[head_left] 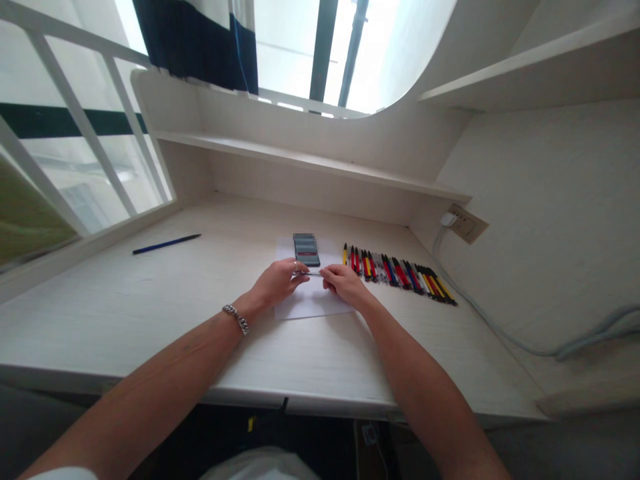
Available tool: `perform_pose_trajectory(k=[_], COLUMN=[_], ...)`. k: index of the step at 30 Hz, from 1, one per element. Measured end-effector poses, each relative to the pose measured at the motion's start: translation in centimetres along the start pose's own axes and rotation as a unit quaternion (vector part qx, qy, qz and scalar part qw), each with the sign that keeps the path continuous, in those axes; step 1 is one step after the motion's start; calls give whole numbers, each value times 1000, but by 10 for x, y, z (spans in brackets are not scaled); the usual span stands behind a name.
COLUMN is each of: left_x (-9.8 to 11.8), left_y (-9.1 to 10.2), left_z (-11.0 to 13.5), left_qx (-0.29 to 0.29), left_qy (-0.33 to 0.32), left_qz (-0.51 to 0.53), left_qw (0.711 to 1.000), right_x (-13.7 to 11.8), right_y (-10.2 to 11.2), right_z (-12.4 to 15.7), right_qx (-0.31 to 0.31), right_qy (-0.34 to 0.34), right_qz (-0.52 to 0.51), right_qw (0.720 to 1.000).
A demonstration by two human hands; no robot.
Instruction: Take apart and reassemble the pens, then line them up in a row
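My left hand [278, 280] and my right hand [343, 281] meet over a white sheet of paper [313, 303] on the desk. Both pinch the ends of a thin, light-coloured pen [314, 273] held level between them. A metal bracelet sits on my left wrist. Just beyond the hands a phone [306, 249] lies on the paper's far edge, screen up. To the right of my right hand a row of several pens [400, 272] in red, black, yellow and blue lies side by side on the desk.
A single blue pen [167, 244] lies far left on the white desk [150, 307]. A shelf [310, 160] runs along the back. A wall socket [463, 222] with a plugged cable [500, 327] is at the right. A railing and window stand left.
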State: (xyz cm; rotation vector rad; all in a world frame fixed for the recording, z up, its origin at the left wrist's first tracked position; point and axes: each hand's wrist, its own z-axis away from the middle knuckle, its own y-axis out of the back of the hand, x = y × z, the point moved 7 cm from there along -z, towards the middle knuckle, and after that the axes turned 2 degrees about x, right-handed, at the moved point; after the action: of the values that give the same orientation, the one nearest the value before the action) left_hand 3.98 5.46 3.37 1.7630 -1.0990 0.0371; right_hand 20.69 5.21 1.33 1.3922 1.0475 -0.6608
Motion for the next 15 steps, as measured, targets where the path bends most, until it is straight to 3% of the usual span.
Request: perform_pose_trajectory(k=[9, 15], left_x=[-10, -12], left_y=[-7, -6], left_z=[1, 1], left_qx=[-74, -52], left_qy=[34, 39], left_qz=[17, 20], left_qw=[997, 998], right_x=[-4, 6], right_y=[-4, 1], right_z=[-1, -3], right_qx=[49, 45], right_qy=[24, -14], right_qz=[-71, -80], right_qw=[996, 996])
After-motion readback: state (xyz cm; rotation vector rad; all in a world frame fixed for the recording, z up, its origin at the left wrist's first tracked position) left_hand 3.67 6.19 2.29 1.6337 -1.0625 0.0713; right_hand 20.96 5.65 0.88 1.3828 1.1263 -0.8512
